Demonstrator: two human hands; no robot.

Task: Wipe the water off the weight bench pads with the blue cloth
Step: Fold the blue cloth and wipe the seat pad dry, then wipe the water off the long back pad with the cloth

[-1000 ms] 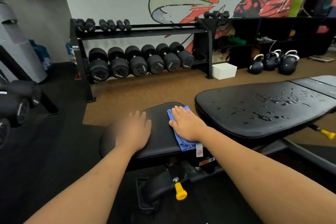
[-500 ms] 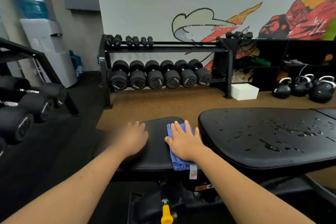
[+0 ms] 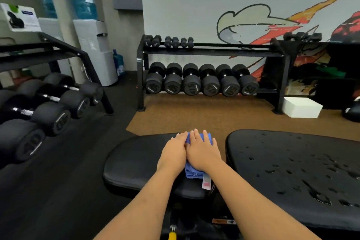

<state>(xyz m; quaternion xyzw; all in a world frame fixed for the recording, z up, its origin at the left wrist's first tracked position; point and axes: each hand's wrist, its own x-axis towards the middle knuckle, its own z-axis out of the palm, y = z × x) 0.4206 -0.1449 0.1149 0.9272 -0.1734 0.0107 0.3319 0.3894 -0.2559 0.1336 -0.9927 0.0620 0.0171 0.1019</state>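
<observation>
The black seat pad point(image 3: 134, 161) of the weight bench lies in front of me. A folded blue cloth point(image 3: 191, 174) lies on its right part, with a label hanging at its near end. My right hand point(image 3: 202, 152) lies flat on the cloth, fingers straight. My left hand point(image 3: 174, 152) rests flat beside it, touching the cloth's left edge and my right hand. To the right, the long back pad point(image 3: 292, 171) carries many water drops and small puddles.
A dumbbell rack point(image 3: 202, 82) stands against the painted wall ahead. Another rack with large dumbbells point(image 3: 48, 107) is at the left. A white box point(image 3: 302, 109) sits on the brown floor at right. A yellow bench knob point(image 3: 172, 235) shows below the seat.
My left hand has slid right across the seat pad until it touches my right hand and the cloth. My head has turned left, so less of the wet back pad shows.
</observation>
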